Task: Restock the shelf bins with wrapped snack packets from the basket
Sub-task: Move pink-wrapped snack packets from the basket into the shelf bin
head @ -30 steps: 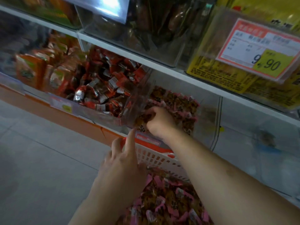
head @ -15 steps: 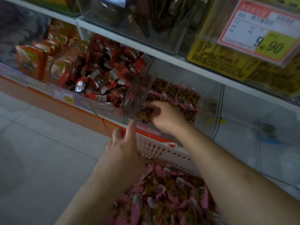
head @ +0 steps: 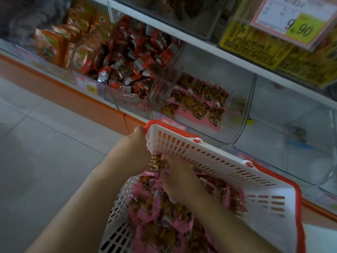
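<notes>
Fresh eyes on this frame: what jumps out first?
The white slotted plastic basket with a red rim, low centre, heaped with pink-wrapped snack packets; the right hand digs into them while the left hand holds its corner. Behind it, a clear shelf bin holds a few matching packets. A yellow 90 price tag hangs top right.

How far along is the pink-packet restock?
Done: a low layer of pink packets sits in the clear bin. In hand: right hand digs into the basket among packets; left hand grips its corner. Left: the basket holds many packets, and the bin has room.
</notes>
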Tool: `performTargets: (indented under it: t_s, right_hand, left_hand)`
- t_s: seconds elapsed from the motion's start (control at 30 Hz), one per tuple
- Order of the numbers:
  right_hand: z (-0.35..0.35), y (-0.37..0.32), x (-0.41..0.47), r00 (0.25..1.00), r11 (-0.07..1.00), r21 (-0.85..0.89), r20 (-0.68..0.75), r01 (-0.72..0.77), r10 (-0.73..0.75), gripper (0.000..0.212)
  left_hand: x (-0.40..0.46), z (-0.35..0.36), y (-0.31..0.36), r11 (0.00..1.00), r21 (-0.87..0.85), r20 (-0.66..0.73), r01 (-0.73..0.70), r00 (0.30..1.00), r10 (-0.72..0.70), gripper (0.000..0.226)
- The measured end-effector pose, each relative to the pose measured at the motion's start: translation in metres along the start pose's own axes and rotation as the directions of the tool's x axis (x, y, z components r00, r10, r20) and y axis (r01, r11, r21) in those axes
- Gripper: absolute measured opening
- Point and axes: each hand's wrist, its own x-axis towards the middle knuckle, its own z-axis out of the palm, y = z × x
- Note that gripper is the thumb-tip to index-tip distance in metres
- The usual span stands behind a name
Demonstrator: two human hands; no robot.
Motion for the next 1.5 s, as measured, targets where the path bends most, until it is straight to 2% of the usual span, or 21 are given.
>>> performTargets:
  t_s: [0.1, 0.2, 0.27, 0.37, 0.43, 0.57, 0.63, 0.7, 0.77, 0.8, 0.83, 0.9, 0.93, 1.0, 1.1, 1.2, 1.3, 1.4, 1.47, 1.5]
  right_hand:
    - [0.028, -0.008, 0.031, 0.992, 0.993, 0.018, 0.046, -0.115, 0.114, 0.065]
    - [0.059, -0.008, 0.058, 0.977, 0.977, -0.014, -0.017, -0.212, 0.212, 0.065]
    - [0.088, 0.004, 0.077, 0.978, 0.970, -0.133, -0.070, -0.206, 0.198, 0.061]
    - [0.106, 0.024, 0.088, 0.973, 0.957, -0.197, -0.129, -0.214, 0.192, 0.057]
    - [0.094, 0.023, 0.081, 0.967, 0.966, -0.139, -0.168, -0.217, 0.194, 0.057]
    - [0.061, 0.017, 0.051, 0.988, 0.989, -0.056, -0.068, -0.140, 0.136, 0.072]
    - [0.038, 0.012, 0.027, 0.991, 0.988, 0.085, -0.030, -0.127, 0.130, 0.072]
    - [0.007, 0.006, -0.003, 0.993, 0.968, 0.229, -0.028, -0.103, 0.112, 0.064]
    - [-0.028, 0.002, -0.037, 0.993, 0.948, 0.313, -0.076, -0.063, 0.091, 0.056]
    - [-0.045, 0.000, -0.053, 0.991, 0.932, 0.359, -0.108, -0.039, 0.084, 0.057]
    - [-0.061, -0.001, -0.066, 0.987, 0.911, 0.412, -0.138, -0.017, 0.081, 0.060]
    - [-0.082, 0.003, -0.085, 0.972, 0.871, 0.489, -0.220, 0.040, 0.079, 0.067]
    - [-0.089, 0.007, -0.091, 0.962, 0.860, 0.506, -0.261, 0.070, 0.075, 0.066]
    - [-0.099, 0.019, -0.096, 0.952, 0.842, 0.531, -0.297, 0.101, 0.073, 0.060]
    - [-0.115, 0.037, -0.098, 0.957, 0.789, 0.599, -0.286, 0.139, 0.049, 0.051]
    - [-0.127, 0.048, -0.098, 0.956, 0.705, 0.688, -0.290, 0.176, 0.044, 0.045]
    - [-0.121, 0.053, -0.095, 0.958, 0.744, 0.652, -0.281, 0.149, 0.054, 0.048]
    - [-0.114, 0.055, -0.089, 0.936, 0.798, 0.595, -0.329, 0.099, 0.129, 0.056]
    - [-0.119, 0.051, -0.083, 0.914, 0.806, 0.586, -0.369, 0.090, 0.166, 0.053]
    - [-0.123, 0.046, -0.077, 0.905, 0.801, 0.590, -0.388, 0.099, 0.174, 0.051]
  left_hand:
    - [-0.002, -0.003, 0.005, 1.000, -0.001, -0.022, -0.010, 1.000, 0.010, 0.039]
    - [-0.004, -0.003, 0.009, 0.999, -0.032, -0.019, 0.002, 1.000, -0.002, 0.036]
    - [-0.003, -0.003, 0.010, 0.999, -0.041, -0.014, 0.017, 1.000, -0.018, 0.035]
    - [-0.005, -0.006, 0.011, 0.999, -0.042, -0.008, 0.028, 1.000, -0.028, 0.034]
    - [-0.005, -0.007, 0.012, 0.999, -0.036, -0.004, 0.027, 1.000, -0.027, 0.036]
    - [-0.003, -0.007, 0.012, 0.997, -0.023, 0.005, 0.074, 0.997, -0.074, 0.039]
    - [-0.004, -0.008, 0.012, 0.996, -0.026, -0.083, 0.081, 0.993, -0.083, 0.044]
    - [-0.006, -0.011, 0.012, 0.999, -0.043, -0.283, 0.010, 0.959, -0.022, 0.046]
    - [-0.011, -0.013, 0.016, 0.987, -0.082, -0.427, -0.137, 0.900, 0.089, 0.026]
    - [-0.012, -0.012, 0.019, 0.976, -0.122, -0.412, -0.183, 0.903, 0.118, 0.015]
    - [-0.013, -0.008, 0.021, 0.961, -0.184, -0.338, -0.206, 0.931, 0.135, 0.014]
    - [-0.015, 0.001, 0.025, 0.918, -0.340, -0.077, -0.205, 0.979, 0.190, 0.036]
    - [-0.017, 0.006, 0.030, 0.894, -0.403, 0.025, -0.195, 0.974, 0.224, 0.044]
    - [-0.022, 0.017, 0.040, 0.848, -0.480, 0.096, -0.227, 0.947, 0.308, 0.036]
    - [-0.022, 0.028, 0.051, 0.779, -0.547, 0.002, -0.306, 0.930, 0.367, 0.023]
    - [-0.021, 0.031, 0.055, 0.767, -0.565, -0.025, -0.304, 0.936, 0.352, 0.021]
    - [-0.023, 0.038, 0.058, 0.783, -0.550, -0.031, -0.291, 0.944, 0.329, 0.025]
    - [-0.024, 0.042, 0.062, 0.796, -0.513, -0.069, -0.321, 0.940, 0.334, 0.026]
    - [-0.022, 0.038, 0.059, 0.845, -0.392, -0.177, -0.364, 0.931, 0.319, 0.027]
    - [-0.019, 0.034, 0.054, 0.888, -0.263, -0.249, -0.376, 0.916, 0.314, 0.034]
